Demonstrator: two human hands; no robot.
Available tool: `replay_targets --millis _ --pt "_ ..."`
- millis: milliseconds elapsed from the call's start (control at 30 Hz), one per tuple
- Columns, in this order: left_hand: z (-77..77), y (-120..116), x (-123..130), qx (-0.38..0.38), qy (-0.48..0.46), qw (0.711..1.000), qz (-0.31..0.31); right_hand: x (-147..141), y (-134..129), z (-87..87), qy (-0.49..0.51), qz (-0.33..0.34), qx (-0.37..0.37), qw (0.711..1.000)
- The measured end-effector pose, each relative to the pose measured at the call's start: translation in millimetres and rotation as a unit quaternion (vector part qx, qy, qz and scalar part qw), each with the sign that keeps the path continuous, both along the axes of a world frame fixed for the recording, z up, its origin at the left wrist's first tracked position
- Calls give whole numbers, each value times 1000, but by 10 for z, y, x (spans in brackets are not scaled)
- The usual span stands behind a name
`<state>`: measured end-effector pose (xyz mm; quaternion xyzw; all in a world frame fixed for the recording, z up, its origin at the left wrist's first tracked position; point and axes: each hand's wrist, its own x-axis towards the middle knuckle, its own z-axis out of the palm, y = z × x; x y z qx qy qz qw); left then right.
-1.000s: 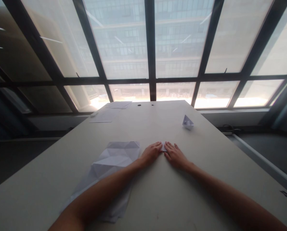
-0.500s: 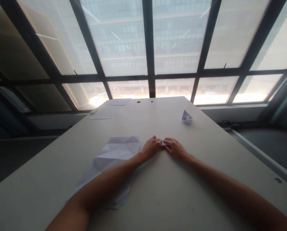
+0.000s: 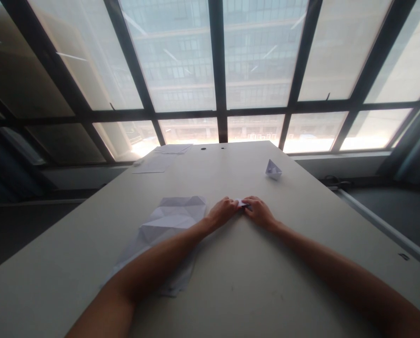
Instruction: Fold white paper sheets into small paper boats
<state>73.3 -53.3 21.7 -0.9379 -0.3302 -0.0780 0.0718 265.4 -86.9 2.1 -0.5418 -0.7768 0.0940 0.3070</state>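
Observation:
Between my two hands is a small piece of folded white paper (image 3: 242, 203), mostly covered by the fingers. My left hand (image 3: 225, 211) is closed on its left end, with the fingertips curled. On its right end my right hand (image 3: 258, 211) pinches it with thumb and fingers. Left of my left hand, and partly under my left forearm, lie creased white sheets (image 3: 176, 216). Beyond my right hand a folded paper boat (image 3: 273, 169) stands on the white table (image 3: 238, 272).
Flat white sheets (image 3: 152, 163) lie at the table's far left. Two dark round spots, one a cable hole (image 3: 203, 149), show near the far edge. A small dark object (image 3: 403, 257) is by the right edge. Tall framed windows (image 3: 255, 56) rise behind the table.
My right hand has shifted slightly, and a little more of the folded paper shows between the hands. The view has tilted a bit. The paper boat and sheets stay in place.

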Motion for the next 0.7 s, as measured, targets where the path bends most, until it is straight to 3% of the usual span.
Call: replay_targets --millis 200,333,533,700 --pt "30 -50 -7 -86 -211 973 27 9 4 -27 61 -58 82 993" --pt "-27 -47 14 -167 -346 920 73 15 41 -56 104 -86 39 990" --pt "-100 61 22 -340 -432 831 84 26 55 -27 45 -5 21 999" --pt "-112 142 -10 -378 -473 785 130 7 27 -27 -30 38 26 999"
